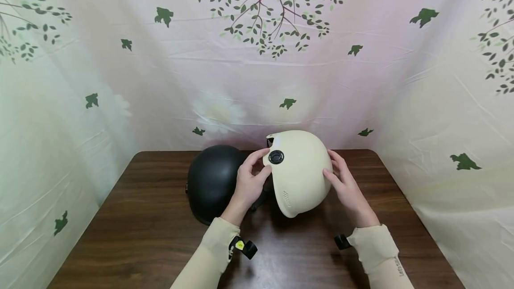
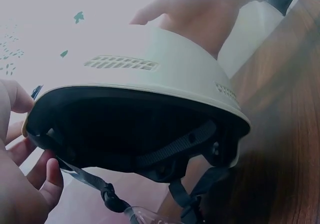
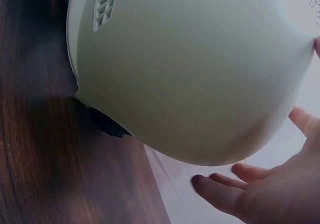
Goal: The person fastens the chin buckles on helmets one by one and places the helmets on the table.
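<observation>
A cream helmet (image 1: pixel 301 168) is tilted onto its side above the table, its round black pivot (image 1: pixel 275 157) facing me. My left hand (image 1: pixel 250 179) pinches its rim beside that pivot, fingers on both sides of the edge in the left wrist view. Across the shell, my right hand (image 1: pixel 347 188) touches the rounded crown with thumb and fingers spread and fairly straight. The left wrist view looks into the dark inside, where straps and a black buckle (image 2: pixel 114 199) hang below vent slots (image 2: pixel 122 63). A black helmet (image 1: pixel 214 182) rests left of my left hand, partly hidden by it.
The dark wooden table (image 1: pixel 132 235) has its far edge just behind both helmets. Pale printed cloth (image 1: pixel 241 79) hangs behind and along both sides. Black wrist cameras (image 1: pixel 249 249) sit at both sleeves.
</observation>
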`<state>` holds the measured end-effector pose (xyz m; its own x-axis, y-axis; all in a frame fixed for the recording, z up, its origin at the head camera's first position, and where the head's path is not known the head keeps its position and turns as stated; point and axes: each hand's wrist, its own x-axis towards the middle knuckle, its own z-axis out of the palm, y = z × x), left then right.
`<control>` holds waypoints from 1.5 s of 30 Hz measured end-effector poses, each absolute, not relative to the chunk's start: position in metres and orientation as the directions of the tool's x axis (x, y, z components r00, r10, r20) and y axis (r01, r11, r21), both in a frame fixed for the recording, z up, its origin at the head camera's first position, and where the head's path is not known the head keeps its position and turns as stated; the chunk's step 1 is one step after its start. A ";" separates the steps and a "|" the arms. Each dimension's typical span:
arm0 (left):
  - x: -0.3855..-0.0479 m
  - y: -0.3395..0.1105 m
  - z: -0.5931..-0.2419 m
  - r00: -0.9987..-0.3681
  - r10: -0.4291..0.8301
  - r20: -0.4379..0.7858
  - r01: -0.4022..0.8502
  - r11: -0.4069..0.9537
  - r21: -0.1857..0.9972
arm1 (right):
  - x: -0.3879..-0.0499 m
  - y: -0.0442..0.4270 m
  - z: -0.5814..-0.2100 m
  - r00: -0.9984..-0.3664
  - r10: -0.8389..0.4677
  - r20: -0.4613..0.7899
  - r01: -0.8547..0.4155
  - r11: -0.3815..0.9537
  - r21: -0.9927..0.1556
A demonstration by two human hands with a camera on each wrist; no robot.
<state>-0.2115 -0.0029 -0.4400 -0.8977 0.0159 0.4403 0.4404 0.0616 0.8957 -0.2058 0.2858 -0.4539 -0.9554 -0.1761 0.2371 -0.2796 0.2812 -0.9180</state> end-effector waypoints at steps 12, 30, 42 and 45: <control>-0.208 -0.007 -0.444 -0.913 0.033 0.407 0.408 0.070 0.910 | -0.202 0.287 -0.453 -0.956 -0.193 0.220 -0.272 0.304 -0.913; -0.209 -0.005 -0.456 -0.863 0.107 0.493 0.503 0.271 0.821 | -0.203 0.285 -0.449 -0.916 -0.218 0.338 -0.399 0.387 -0.831; -0.202 0.001 -0.453 -0.890 0.138 0.435 0.452 0.397 0.799 | -0.199 0.289 -0.448 -0.933 -0.198 0.302 -0.361 0.485 -0.797; -0.200 0.003 -0.455 -0.907 0.132 0.401 0.418 0.404 0.813 | -0.201 0.291 -0.449 -0.926 -0.197 0.323 -0.378 0.514 -0.770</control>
<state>-0.1999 0.0027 -0.4549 -0.9068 0.1316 0.4005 0.4180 0.4044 0.8135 -0.2008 0.2909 -0.4491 -0.9257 -0.1972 0.3229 -0.3780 0.5143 -0.7698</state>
